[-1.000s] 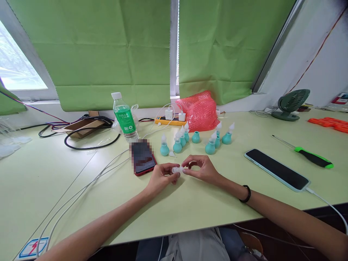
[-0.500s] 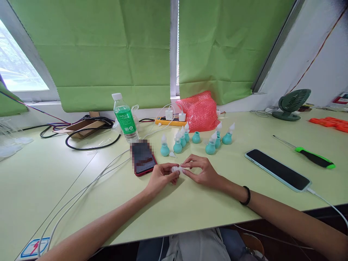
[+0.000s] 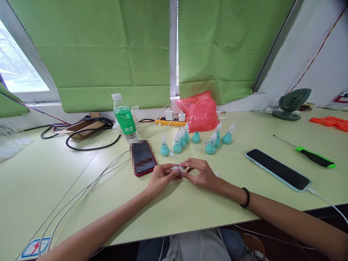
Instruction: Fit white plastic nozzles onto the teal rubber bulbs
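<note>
Between my two hands is a small translucent white plastic piece [image 3: 178,168], partly hidden by fingertips. My left hand [image 3: 164,177] is closed on its left side, thumb in front. My right hand [image 3: 199,173] pinches its right side with thumb and fingertips. Beyond the hands stand several teal squeeze bulbs [image 3: 177,146] with clear pointed tips. One teal bulb [image 3: 196,137] has no tip on it. A loose white tip [image 3: 172,154] lies near the leftmost bulb. Another pale piece [image 3: 217,174] shows behind my right wrist.
A red-cased phone [image 3: 144,157] lies left of my hands, a water bottle [image 3: 125,117] behind it. Right are a charging phone [image 3: 277,169], a screwdriver [image 3: 304,151] and a small fan [image 3: 290,103]. Red bubble wrap [image 3: 201,112] and a power strip [image 3: 174,122] sit at the back.
My right hand has moved slightly down and closer to my left, covering more of the white piece. A pale piece behind my right wrist has come into view.
</note>
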{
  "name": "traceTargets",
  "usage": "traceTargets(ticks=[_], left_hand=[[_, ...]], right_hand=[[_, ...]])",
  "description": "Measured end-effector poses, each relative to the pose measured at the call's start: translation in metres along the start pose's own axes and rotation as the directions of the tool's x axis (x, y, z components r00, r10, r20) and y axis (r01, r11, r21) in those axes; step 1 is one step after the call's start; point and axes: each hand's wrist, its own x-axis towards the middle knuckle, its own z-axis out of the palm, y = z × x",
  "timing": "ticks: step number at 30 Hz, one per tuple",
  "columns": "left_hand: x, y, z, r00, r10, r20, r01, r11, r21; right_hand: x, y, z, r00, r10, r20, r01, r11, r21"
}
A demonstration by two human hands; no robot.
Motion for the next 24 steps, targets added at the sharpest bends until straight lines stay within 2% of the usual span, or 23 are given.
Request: traceTargets(ticks=[7, 10, 14, 18, 24], left_hand=[[0.002, 0.002, -0.001, 0.999, 0.032, -0.003, -0.032, 0.999, -0.013], [0.002, 0.004, -0.001, 0.998, 0.055, -0.01, -0.055, 0.998, -0.029], [0.0, 0.004, -0.001, 0.997, 0.073, 0.004, -0.073, 0.997, 0.008], [0.001, 0.004, -0.002, 0.999, 0.045, 0.012, -0.045, 0.998, 0.036], [0.002, 0.007, -0.003, 1.0, -0.016, 0.021, 0.016, 1.0, 0.007]], right_hand=[[0.001, -0.011, 0.002, 0.991, 0.134, 0.011, -0.134, 0.989, 0.065], [0.0, -0.013, 0.004, 0.99, 0.141, -0.008, -0.14, 0.987, 0.083], [-0.001, -0.008, 0.004, 0.994, 0.075, -0.077, -0.072, 0.996, 0.045], [-0.001, -0.006, 0.003, 0.997, -0.026, -0.078, 0.028, 0.999, 0.024], [-0.002, -0.006, 0.006, 0.995, -0.072, -0.073, 0.076, 0.996, 0.044]])
